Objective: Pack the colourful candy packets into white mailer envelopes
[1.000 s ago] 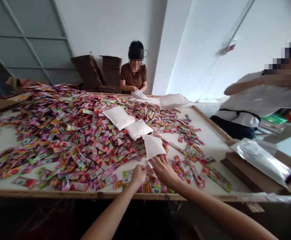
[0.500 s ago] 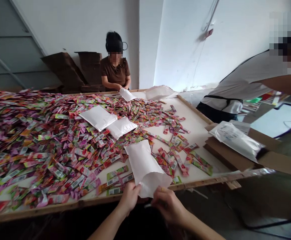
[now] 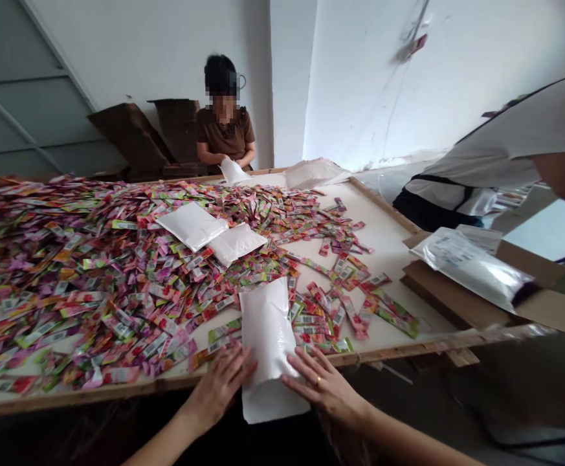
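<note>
A white mailer bag (image 3: pixel 268 343) lies over the front edge of the table, its near end hanging past the wooden rim. My left hand (image 3: pixel 221 375) rests against the bag's left side with fingers spread. On its right side, my right hand (image 3: pixel 318 382) lies with fingers stretched flat on the surface; a ring shows on one finger. Around the bag are many small colourful printed sachets (image 3: pixel 131 304), heaped thickly to the left. Two more white bags, one larger (image 3: pixel 192 225) and one smaller (image 3: pixel 238 243), lie on the heap beyond.
Across the table, a person in brown (image 3: pixel 224 139) handles a white bag (image 3: pixel 233 171). Clear plastic bags (image 3: pixel 315 173) lie at the far edge. At right, a cardboard box (image 3: pixel 450 294) holds a filled white bag (image 3: pixel 471 265), and a person in white (image 3: pixel 500 145) bends over. A wooden rim (image 3: pixel 384 355) edges the table.
Both hands have let go of the bag's open near end and now lie flat on its sides. The bag has turned straighter and lies flatter. The person at right has shifted rightward.
</note>
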### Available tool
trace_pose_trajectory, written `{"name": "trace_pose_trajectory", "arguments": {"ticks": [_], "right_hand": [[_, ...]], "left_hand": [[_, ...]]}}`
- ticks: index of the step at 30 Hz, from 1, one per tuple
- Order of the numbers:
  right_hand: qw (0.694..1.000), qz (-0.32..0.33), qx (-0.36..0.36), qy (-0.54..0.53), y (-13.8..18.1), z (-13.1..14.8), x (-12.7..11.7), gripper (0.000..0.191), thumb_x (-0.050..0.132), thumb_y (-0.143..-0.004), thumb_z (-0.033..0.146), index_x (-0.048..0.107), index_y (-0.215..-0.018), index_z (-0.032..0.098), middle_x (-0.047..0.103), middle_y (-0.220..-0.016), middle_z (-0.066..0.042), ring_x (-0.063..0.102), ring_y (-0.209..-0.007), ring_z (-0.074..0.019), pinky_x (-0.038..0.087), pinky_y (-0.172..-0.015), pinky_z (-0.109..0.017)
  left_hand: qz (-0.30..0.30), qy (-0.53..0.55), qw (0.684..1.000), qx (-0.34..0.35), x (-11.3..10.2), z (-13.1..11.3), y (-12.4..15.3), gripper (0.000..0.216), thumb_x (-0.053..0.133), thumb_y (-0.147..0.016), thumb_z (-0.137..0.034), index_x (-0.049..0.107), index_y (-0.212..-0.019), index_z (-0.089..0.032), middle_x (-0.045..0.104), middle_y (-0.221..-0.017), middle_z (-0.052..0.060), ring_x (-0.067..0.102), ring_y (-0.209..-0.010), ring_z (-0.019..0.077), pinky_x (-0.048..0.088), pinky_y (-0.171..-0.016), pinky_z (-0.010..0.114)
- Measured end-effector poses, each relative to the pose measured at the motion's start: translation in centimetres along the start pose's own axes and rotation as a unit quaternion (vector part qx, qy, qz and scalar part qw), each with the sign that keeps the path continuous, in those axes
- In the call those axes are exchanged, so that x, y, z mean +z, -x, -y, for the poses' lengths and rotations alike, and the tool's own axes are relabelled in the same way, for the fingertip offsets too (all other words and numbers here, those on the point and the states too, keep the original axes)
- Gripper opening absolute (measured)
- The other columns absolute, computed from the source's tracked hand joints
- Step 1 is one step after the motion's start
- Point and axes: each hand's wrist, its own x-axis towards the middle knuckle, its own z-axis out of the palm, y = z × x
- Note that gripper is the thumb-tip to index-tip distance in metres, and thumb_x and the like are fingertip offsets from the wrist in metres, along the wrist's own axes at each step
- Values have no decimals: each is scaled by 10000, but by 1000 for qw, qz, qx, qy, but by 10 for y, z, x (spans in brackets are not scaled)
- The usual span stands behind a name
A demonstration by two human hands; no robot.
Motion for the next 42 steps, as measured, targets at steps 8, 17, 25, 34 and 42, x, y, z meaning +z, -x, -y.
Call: {"name": "trace_pose_trajectory", "arguments": {"ticks": [8, 17, 25, 34, 42], "right_hand": [[994, 26, -86, -58, -2, -16, -10, 305, 330, -905, 167, 535, -1128, 200, 504, -1266, -61, 313, -1262, -198, 310, -1027, -418], [909, -75, 361, -193, -48, -31, 13, 293, 429, -833, 410, 560, -808, 150, 591, -608, -28, 551, -551, -153, 426, -536, -259], [846, 45, 365, -385, -68, -50, 5, 417, 506, -699, 537, 624, -709, 138, 580, -583, -15, 523, -547, -149, 384, -493, -236], [807, -210, 470, -289, -46, -132, -85, 480, 531, -646, 590, 619, -729, 125, 593, -614, -69, 523, -548, -194, 397, -477, -279], [871, -229, 408, 153, -108, -146, -44, 523, 416, -772, 217, 385, -1261, 35, 456, -1205, -285, 428, -1105, -378, 331, -850, -543]], "left_hand": [[18, 70, 995, 74, 25, -11, 4, 456, 435, -840, -219, 387, -1291, -266, 432, -1335, 38, 373, -1235, 239, 323, -1017, 431], [-123, 266, 885, -360, 31, -13, -31, 451, 280, -891, -358, 560, -598, -158, 556, -542, 41, 524, -551, 147, 391, -570, 256], [-65, 476, 772, -415, 18, 5, -58, 506, 637, -603, -546, 616, -877, -121, 634, -708, 29, 546, -613, 151, 373, -545, 221], [-28, 544, 772, -327, -23, 58, -70, 360, 557, -732, -405, 626, -977, -150, 669, -853, 62, 613, -713, 176, 469, -637, 277], [-86, 37, 906, -413, -5, 144, -81, 405, 430, -821, -163, 484, -1222, -183, 534, -1171, 111, 482, -1060, 221, 374, -897, 342]]}}
